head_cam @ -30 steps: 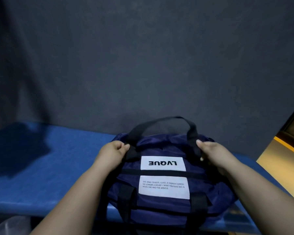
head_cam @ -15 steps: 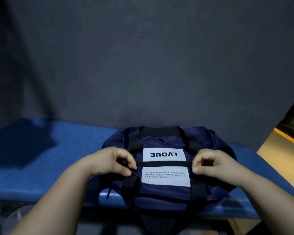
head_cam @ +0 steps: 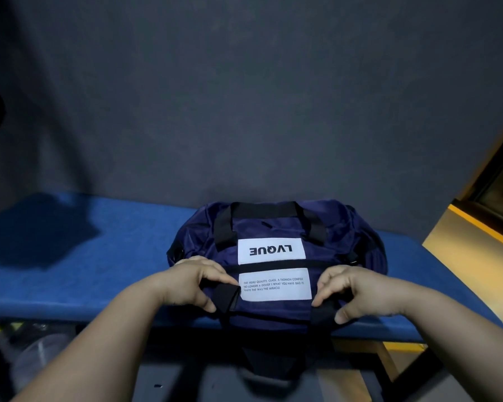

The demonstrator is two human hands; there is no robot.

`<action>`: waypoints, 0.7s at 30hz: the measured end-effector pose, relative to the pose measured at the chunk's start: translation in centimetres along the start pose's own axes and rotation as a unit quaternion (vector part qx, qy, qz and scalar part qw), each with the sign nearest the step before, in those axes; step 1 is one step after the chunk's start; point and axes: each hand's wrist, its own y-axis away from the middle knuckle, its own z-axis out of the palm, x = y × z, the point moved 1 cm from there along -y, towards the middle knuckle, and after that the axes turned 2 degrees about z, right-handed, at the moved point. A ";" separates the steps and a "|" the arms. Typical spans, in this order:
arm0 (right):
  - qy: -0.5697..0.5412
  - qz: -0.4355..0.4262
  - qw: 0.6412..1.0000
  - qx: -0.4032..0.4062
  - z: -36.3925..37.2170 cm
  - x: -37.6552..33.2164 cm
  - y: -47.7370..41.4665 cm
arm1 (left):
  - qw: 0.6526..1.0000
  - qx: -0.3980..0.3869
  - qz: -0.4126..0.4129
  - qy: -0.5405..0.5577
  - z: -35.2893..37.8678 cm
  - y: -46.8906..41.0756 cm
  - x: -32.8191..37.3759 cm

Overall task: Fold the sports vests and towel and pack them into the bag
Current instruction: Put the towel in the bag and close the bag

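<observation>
Bag (head_cam: 343,227) — navy, black trim — sits on the blue table (head_cam: 99,256) at its near edge, right of centre, backed by the grey wall (head_cam: 244,111). It faces you upside down and carries 2 white patches: the upper label (head_cam: 271,250) reads "LVQUE" inverted, and the lower label (head_cam: 275,284) is in small print. 1 handle (head_cam: 263,208) lies flat across the top. Your left hand (head_cam: 186,282) pinches the left strap (head_cam: 227,294) just beside the lower label, fingers curled over it. Your right hand (head_cam: 357,288) is clamped likewise on the right strap (head_cam: 321,313) at the label's other side. Below the table edge hangs a dark shape — possibly a 2nd handle, too blurred to confirm.
</observation>
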 end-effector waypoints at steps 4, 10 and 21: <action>-0.039 -0.004 0.999 0.031 0.4 0.1 -0.2 | 0.998 0.033 0.010 0.058 -0.2 0.1 0.2; -0.154 -0.012 0.982 0.109 0.1 0.5 -1.1 | 0.982 0.097 0.042 0.154 0.1 -0.7 -0.1; -0.497 -0.012 0.839 0.221 -0.9 -0.9 -3.2 | 0.985 0.078 0.052 0.145 0.2 -1.9 1.2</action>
